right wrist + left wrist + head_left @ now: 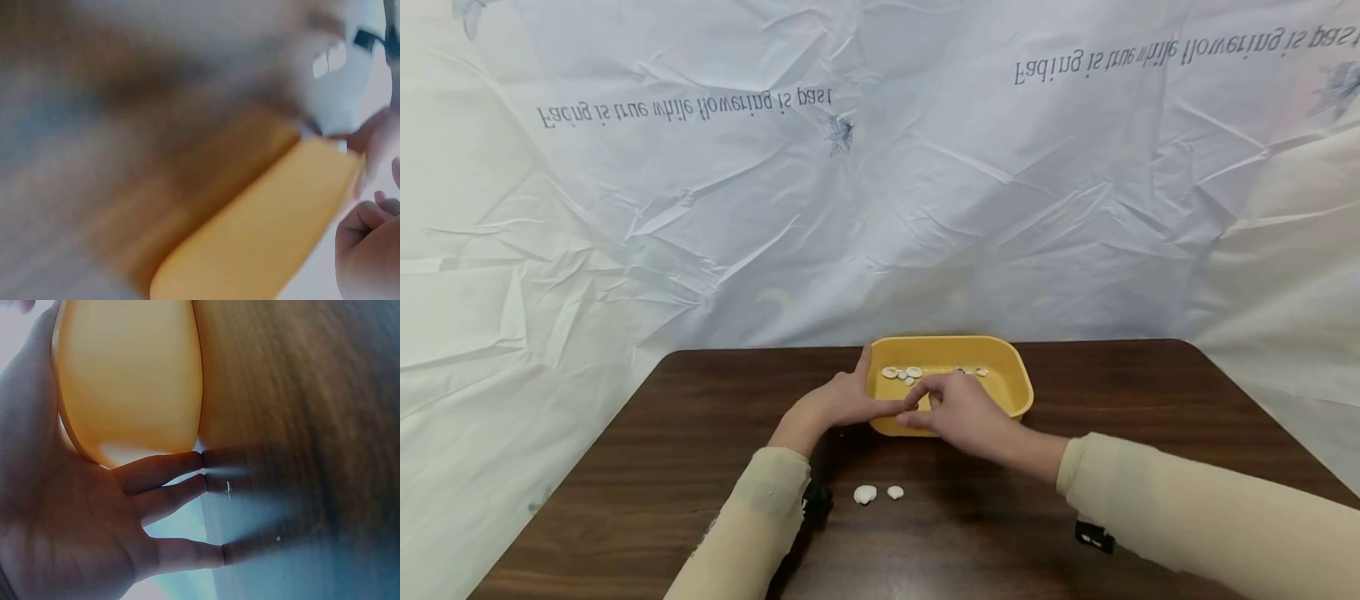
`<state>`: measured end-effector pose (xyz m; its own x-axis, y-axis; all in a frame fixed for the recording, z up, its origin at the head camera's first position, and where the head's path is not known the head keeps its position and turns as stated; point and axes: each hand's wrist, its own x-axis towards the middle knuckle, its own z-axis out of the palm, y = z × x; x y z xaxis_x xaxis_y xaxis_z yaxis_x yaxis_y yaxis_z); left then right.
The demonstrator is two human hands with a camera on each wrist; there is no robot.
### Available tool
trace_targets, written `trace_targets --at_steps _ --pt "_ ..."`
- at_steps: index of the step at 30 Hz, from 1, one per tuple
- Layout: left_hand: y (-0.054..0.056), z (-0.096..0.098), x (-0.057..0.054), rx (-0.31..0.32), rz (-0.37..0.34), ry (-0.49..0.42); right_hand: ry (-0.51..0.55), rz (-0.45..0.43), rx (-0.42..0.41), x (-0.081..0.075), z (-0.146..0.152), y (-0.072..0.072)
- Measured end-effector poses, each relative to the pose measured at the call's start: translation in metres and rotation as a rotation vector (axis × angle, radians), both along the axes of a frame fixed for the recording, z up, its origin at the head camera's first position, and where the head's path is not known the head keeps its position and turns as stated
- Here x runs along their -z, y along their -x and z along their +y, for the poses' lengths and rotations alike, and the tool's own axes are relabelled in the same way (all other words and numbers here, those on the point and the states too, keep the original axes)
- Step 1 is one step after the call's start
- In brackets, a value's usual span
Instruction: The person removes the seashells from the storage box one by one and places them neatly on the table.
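A yellow plastic basin stands toward the back of the table, with several small white shells lying inside. My left hand is against the basin's left end, thumb side along the rim. In the left wrist view, the left hand has its fingers spread and fairly straight, tips down at the tabletop. Over the basin's front rim hovers my right hand, thumb and index finger bent toward each other close to the left hand. I cannot tell whether a small thing lies between those fingertips.
Two white scallop-like shells, a larger one and a smaller one, lie on the dark wooden table in front of the basin. Behind the table's back edge hangs a wrinkled white printed sheet.
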<state>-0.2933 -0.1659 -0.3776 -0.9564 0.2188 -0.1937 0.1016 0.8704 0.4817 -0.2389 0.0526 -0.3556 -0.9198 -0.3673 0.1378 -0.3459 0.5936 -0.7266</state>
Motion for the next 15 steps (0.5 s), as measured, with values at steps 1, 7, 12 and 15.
trace_targets --at_steps 1,7,12,15 --pt "0.0 0.001 0.0 -0.002 -0.003 0.006 -0.008 -0.003 0.01 -0.004 0.002 0.005" --pt "-0.002 0.003 -0.001 -0.006 -0.018 0.027 -0.074 -0.069 0.039 -0.017 0.015 0.037" --pt "-0.001 0.002 -0.002 -0.013 -0.016 0.025 -0.169 -0.105 0.017 -0.012 0.019 0.063" --pt "-0.002 0.002 -0.003 -0.011 -0.017 0.02 -0.193 -0.154 -0.012 -0.008 0.017 0.075"
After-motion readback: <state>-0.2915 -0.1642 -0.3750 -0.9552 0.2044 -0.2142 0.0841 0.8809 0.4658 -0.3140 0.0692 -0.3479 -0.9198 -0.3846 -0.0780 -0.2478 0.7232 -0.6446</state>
